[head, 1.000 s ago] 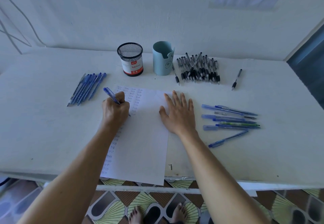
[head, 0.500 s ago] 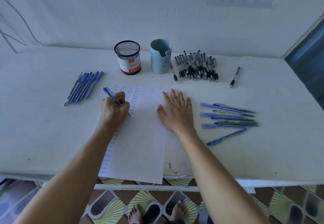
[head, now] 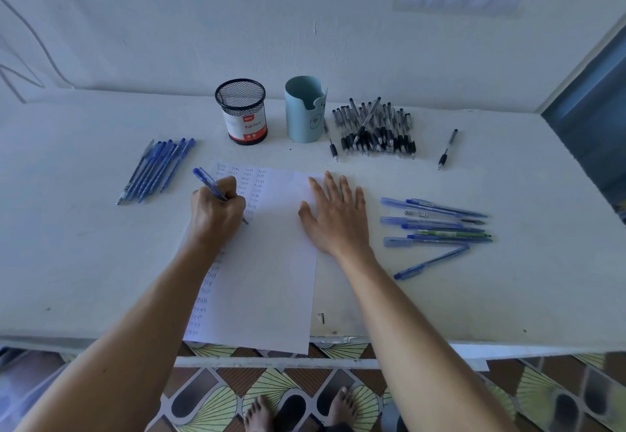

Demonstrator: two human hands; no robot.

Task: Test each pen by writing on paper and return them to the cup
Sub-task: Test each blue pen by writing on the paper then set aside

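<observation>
Barely anything has moved: the left hand still grips the blue pen, tip on the paper; the right hand lies flat, fingers spread, on the paper's right edge.
Mesh cup and blue cup stand beyond the paper, black pens to their right, and loose blue pens lie on the surface. The left fist and forearm hide some of the writing.

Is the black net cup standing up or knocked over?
Standing up: the mesh cup rests on its base, open rim facing upward.

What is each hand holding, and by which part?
The left hand grips a blue pen low on its barrel, near the tip. The right hand holds nothing; it rests flat on the paper.
</observation>
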